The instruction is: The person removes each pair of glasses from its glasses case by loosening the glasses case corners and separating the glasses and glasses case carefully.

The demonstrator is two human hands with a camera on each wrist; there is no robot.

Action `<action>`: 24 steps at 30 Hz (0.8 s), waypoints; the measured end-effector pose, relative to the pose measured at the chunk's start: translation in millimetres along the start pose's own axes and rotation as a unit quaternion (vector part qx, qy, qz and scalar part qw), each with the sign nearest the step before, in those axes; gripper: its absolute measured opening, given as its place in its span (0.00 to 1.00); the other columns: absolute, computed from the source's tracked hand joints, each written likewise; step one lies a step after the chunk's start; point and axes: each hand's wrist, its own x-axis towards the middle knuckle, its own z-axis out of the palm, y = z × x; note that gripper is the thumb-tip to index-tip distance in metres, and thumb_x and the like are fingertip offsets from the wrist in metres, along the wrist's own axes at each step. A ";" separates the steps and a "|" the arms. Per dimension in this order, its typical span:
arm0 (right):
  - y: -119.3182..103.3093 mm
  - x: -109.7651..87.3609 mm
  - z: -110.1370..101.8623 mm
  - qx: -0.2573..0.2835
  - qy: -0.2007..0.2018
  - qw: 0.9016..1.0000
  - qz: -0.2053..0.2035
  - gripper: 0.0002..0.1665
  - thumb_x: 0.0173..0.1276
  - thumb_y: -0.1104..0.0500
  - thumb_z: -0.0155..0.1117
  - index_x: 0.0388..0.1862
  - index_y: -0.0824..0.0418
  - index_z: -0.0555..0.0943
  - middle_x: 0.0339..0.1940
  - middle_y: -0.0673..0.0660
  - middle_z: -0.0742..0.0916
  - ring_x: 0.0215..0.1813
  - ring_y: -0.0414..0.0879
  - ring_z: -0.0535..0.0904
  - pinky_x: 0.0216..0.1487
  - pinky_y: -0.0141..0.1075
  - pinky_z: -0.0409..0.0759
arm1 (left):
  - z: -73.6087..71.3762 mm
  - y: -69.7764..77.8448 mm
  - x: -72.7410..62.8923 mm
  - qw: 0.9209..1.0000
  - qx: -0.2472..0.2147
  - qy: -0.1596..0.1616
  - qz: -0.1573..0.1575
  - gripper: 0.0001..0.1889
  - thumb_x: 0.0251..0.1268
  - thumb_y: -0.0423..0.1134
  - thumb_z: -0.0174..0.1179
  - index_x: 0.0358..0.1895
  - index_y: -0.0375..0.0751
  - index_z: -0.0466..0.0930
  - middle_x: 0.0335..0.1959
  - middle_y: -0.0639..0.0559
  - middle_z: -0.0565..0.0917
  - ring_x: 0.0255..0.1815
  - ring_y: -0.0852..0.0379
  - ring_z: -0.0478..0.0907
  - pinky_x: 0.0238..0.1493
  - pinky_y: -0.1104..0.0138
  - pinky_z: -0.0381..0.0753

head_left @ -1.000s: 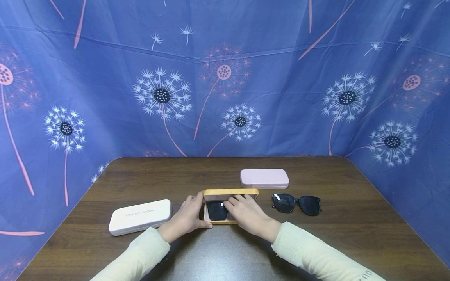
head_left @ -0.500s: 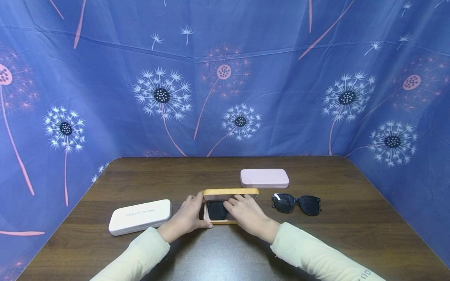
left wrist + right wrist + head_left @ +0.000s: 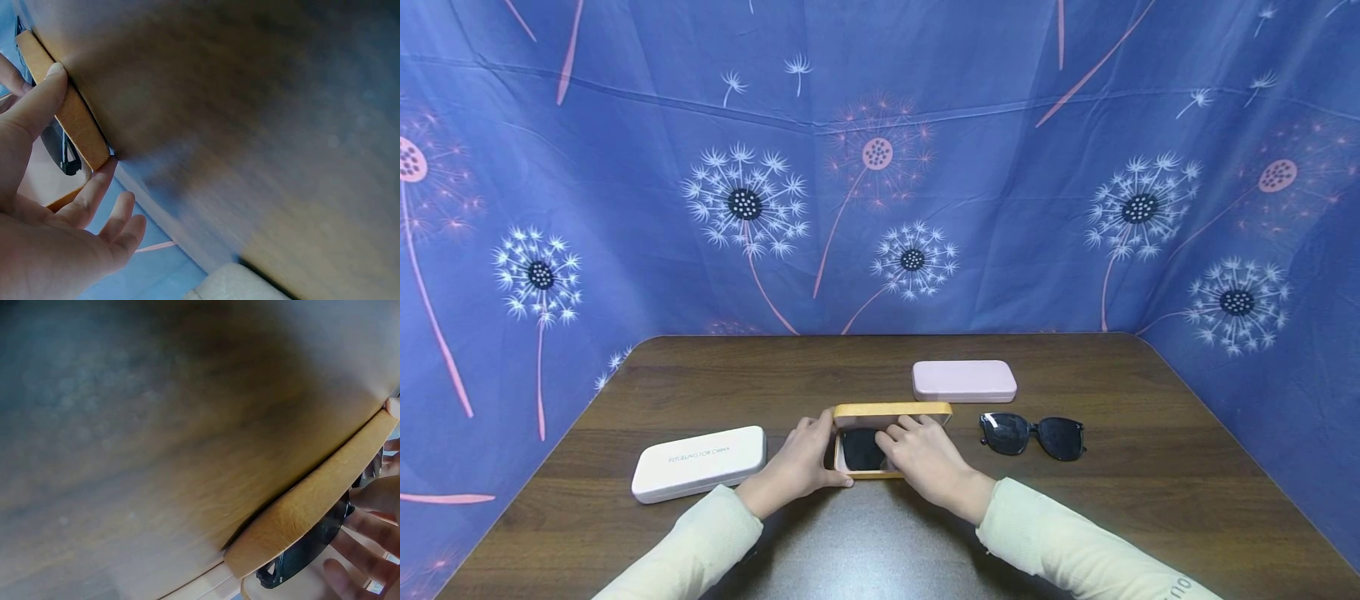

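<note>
At the middle of the table an orange glasses case [image 3: 892,409] stands with its lid raised toward the back. Inside it lies a pair of black sunglasses [image 3: 862,450], one lens showing to the left of my right hand. My left hand [image 3: 805,460] grips the case's left end, thumb on the front wall [image 3: 78,122] and fingers around the side. Reaching into the case, my right hand [image 3: 928,460] pinches the sunglasses [image 3: 306,547] near their middle. That hand hides the other lens in the head view.
A white glasses case [image 3: 700,464] with printed lettering lies shut at the left. Behind the orange case, slightly right, is a shut pink case [image 3: 964,382]. A second pair of black sunglasses [image 3: 1062,438] rests on the wooden table [image 3: 1157,467] at the right.
The sunglasses in the case have tilted slightly, and the bright reflection on the visible lens has gone. My right hand has shifted very slightly left; my left hand keeps its place.
</note>
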 end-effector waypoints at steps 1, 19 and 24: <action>-0.3 0.2 -0.3 -0.001 0.001 1.000 0.001 0.12 0.47 0.53 0.70 0.29 0.51 0.77 0.26 0.45 0.85 0.30 0.40 0.76 0.24 0.32 0.71 | -0.1 0.0 -0.1 1.000 0.000 0.001 0.001 0.46 0.29 0.48 0.77 0.57 0.35 0.64 0.49 0.43 0.78 0.47 0.44 0.71 0.49 0.50 0.72; -6.8 3.1 -3.9 -0.013 0.027 0.999 0.035 0.17 0.41 0.53 0.73 0.31 0.52 0.77 0.23 0.45 0.85 0.29 0.42 0.77 0.21 0.32 0.70 | -0.1 -0.9 0.2 1.000 -0.004 0.001 0.004 0.46 0.28 0.48 0.77 0.56 0.35 0.64 0.48 0.43 0.78 0.47 0.45 0.71 0.48 0.50 0.72; -7.9 3.8 -5.1 -0.009 0.034 0.998 0.044 0.17 0.41 0.54 0.73 0.30 0.52 0.77 0.23 0.46 0.85 0.29 0.42 0.77 0.21 0.32 0.70 | -0.2 -1.2 0.0 1.000 -0.002 0.000 0.005 0.46 0.28 0.48 0.77 0.56 0.35 0.64 0.49 0.43 0.78 0.46 0.45 0.71 0.48 0.50 0.72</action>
